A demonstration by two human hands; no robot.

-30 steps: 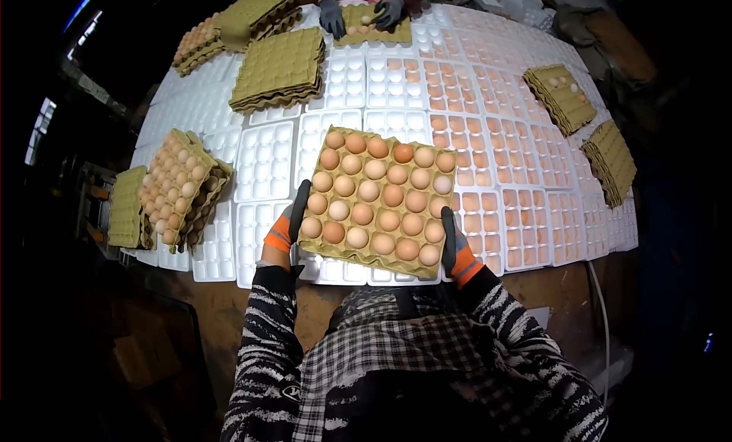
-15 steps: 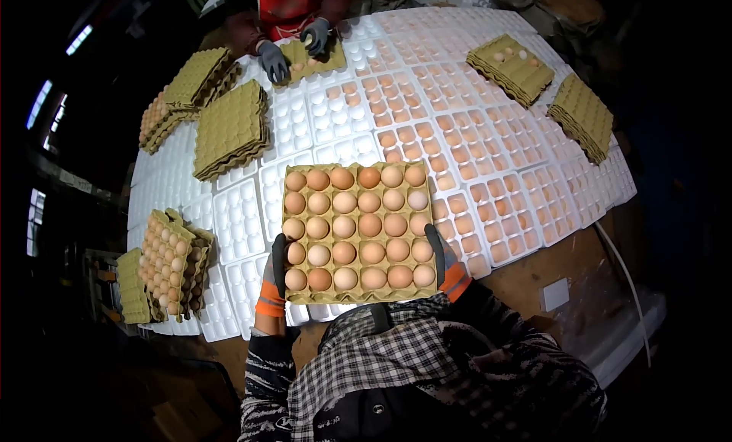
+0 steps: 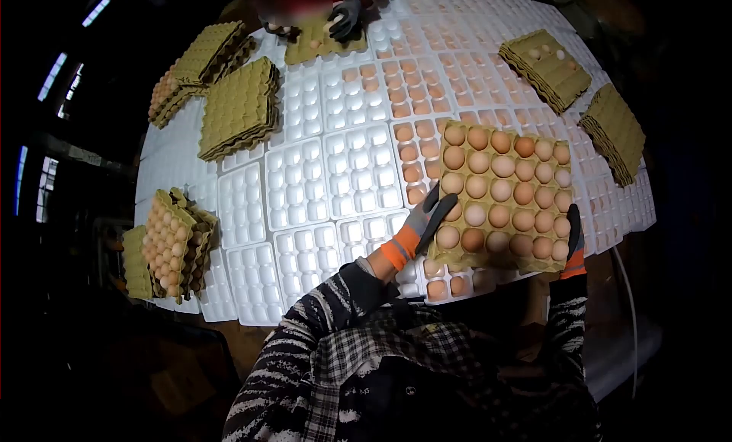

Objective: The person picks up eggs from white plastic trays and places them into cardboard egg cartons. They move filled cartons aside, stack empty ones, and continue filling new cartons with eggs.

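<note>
A tan pulp egg tray (image 3: 496, 265) full of brown eggs (image 3: 499, 215) is held between my two gloved hands. Its left edge is gripped by my left hand (image 3: 428, 222), fingers closed along the side. My right hand (image 3: 574, 236) is closed on the right edge, with part of its fingers hidden behind the tray. The egg tray hangs slightly tilted over white plastic trays filled with eggs (image 3: 415, 87). Left of my hands lie white plastic trays (image 3: 296, 184) with bare hollows.
Stacked pulp trays (image 3: 238, 110) stand at left, and another stack (image 3: 545, 72) with several eggs on top at right. Egg-filled pulp trays (image 3: 164, 240) lean at far left. Across the table, a co-worker's gloved hand (image 3: 347, 19) holds an egg above a pulp tray (image 3: 320, 51).
Both my hands have carried the full egg tray to the right, from over the bare white trays to over the egg-filled ones. It has turned slightly. The view has shifted.
</note>
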